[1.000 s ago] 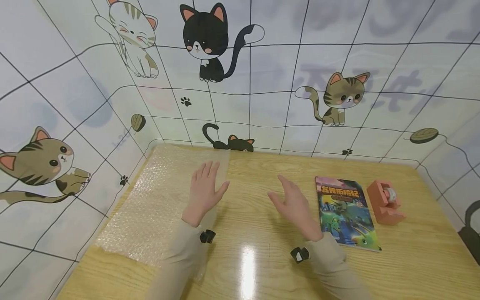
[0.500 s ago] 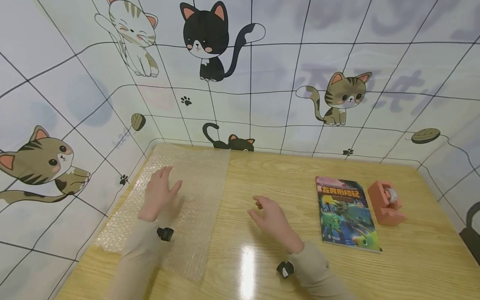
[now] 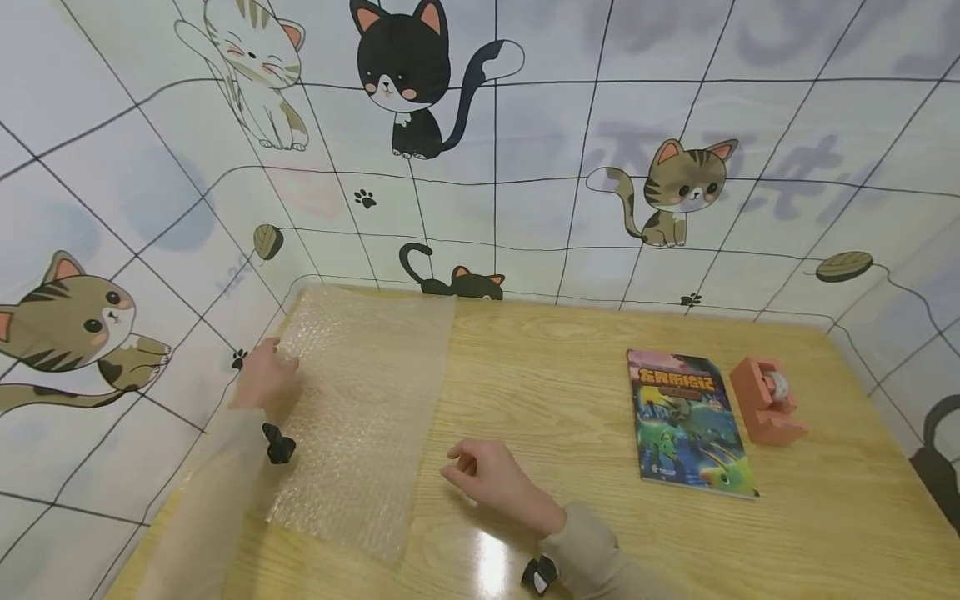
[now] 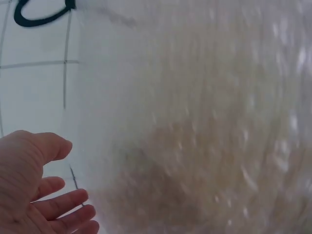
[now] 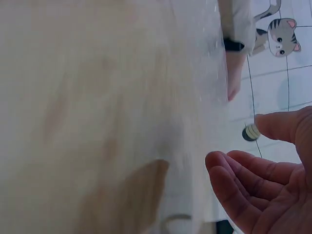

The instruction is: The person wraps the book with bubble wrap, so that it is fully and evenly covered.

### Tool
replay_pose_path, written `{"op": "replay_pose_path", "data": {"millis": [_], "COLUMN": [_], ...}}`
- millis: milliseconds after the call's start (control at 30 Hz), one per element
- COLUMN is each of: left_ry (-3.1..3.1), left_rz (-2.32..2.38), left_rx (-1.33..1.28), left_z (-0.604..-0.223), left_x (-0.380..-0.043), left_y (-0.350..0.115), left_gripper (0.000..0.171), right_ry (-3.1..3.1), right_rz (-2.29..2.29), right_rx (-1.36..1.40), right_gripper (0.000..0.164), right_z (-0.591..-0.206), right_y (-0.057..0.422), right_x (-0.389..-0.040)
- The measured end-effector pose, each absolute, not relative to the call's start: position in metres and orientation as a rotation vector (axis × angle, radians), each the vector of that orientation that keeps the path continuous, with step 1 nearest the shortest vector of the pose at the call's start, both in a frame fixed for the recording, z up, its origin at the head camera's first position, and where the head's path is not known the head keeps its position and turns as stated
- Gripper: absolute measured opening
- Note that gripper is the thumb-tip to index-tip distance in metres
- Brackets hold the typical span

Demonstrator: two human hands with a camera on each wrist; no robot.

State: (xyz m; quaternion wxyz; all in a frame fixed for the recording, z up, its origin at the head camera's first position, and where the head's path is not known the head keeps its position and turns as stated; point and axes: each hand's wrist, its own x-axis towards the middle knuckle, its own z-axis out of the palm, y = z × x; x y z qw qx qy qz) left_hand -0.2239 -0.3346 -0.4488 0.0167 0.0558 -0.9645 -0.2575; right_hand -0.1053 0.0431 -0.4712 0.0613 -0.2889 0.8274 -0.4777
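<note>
the bubble wrap [image 3: 367,400] lies flat on the left part of the table [image 3: 540,375]. the left hand [image 3: 264,375] is at its left edge, fingers loose, holding nothing. the right hand [image 3: 495,479], softly bent and holding nothing, is near its right edge.

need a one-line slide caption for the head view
Left hand near the left edge of the bubble wrap, right hand over the wooden table, book and tape dispenser at right.
</note>
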Motion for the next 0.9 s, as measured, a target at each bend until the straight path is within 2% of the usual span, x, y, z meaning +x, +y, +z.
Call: {"op": "replay_pose_path", "data": {"millis": [167, 367, 667, 900], "left_ry": [-2.977, -2.971, -2.954, -2.977], "left_rz": [-0.938, -0.917, -0.953, -0.918], "left_rx": [0.273, 0.231, 0.307, 0.244], "left_z": [-0.460, -0.472, -0.453, -0.445], "left_x": [-0.226, -0.235, -0.234, -0.231], "left_y": [-0.357, -0.373, -0.364, -0.362], "left_gripper": [0.058, 0.052, 0.037, 0.032], "right_ry": [2.304, 2.196, 2.193, 2.269], "right_rz": [-1.508, -1.550, -1.618, -1.610], "right_rx": [-0.758, -0.650, -0.673, -0.651], "right_gripper": [0.024, 0.018, 0.015, 0.014], "right_z": [-0.470, -0.472, -0.475, -0.476], "right_y": [0.028, 0.013, -0.001, -0.004], "right_x": [-0.094, -0.086, -0.081, -0.081]}}
